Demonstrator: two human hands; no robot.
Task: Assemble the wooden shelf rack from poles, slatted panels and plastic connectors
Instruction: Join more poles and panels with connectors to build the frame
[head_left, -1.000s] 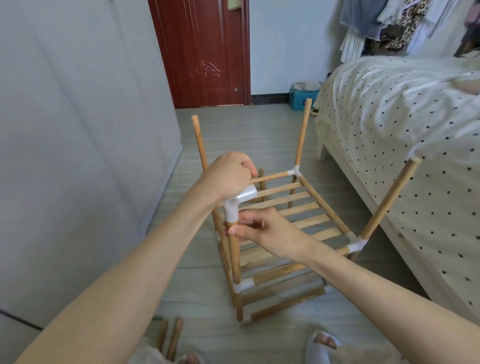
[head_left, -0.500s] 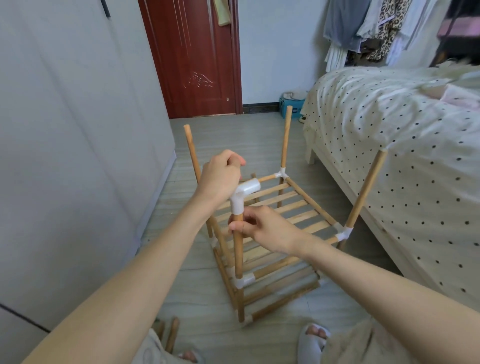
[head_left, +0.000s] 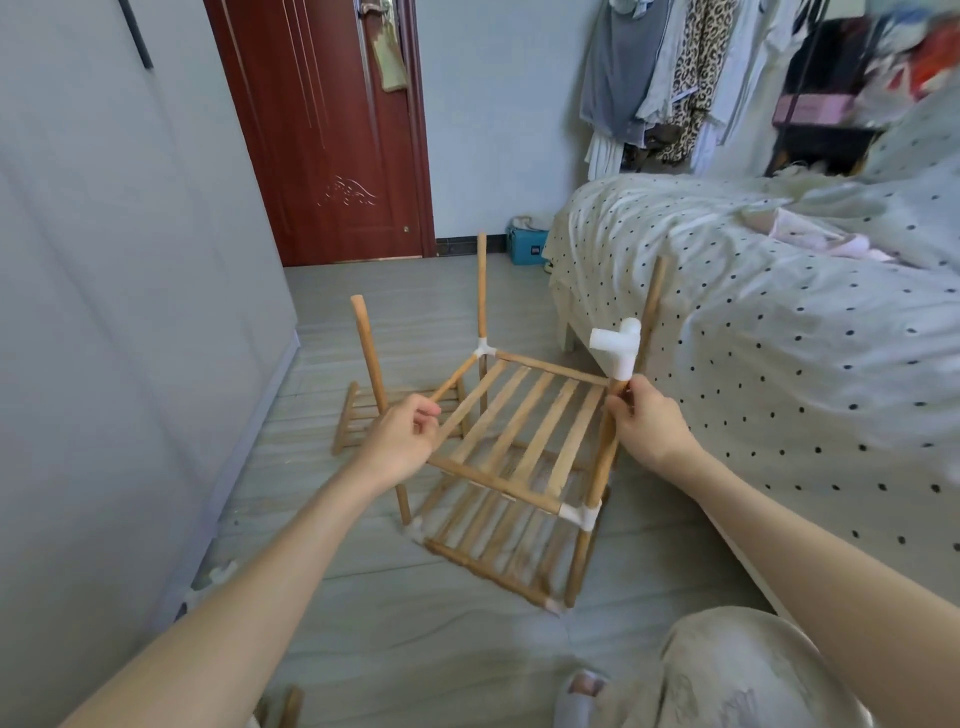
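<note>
The partly built rack (head_left: 519, 431) stands on the floor with two slatted panels and upright poles joined by white connectors. My right hand (head_left: 644, 426) grips the near-right pole (head_left: 597, 473) just below a white three-way connector (head_left: 618, 348) seated on its top. My left hand (head_left: 405, 441) has its fingers curled around the near-left pole (head_left: 366, 343) at the upper panel's corner; the joint there is hidden by the hand. The two far poles have bare tops.
A spare slatted panel (head_left: 353, 415) lies on the floor behind the rack by the grey wardrobe (head_left: 130, 312). Loose white connectors (head_left: 221, 571) lie at the wardrobe's foot. Loose poles (head_left: 291, 706) show at the bottom edge. The dotted bed (head_left: 779, 338) is close on the right.
My left hand has let go of the white connector and moved to the near-left pole. The rack has turned, so the connector-topped pole in my right hand now sits to the right.
</note>
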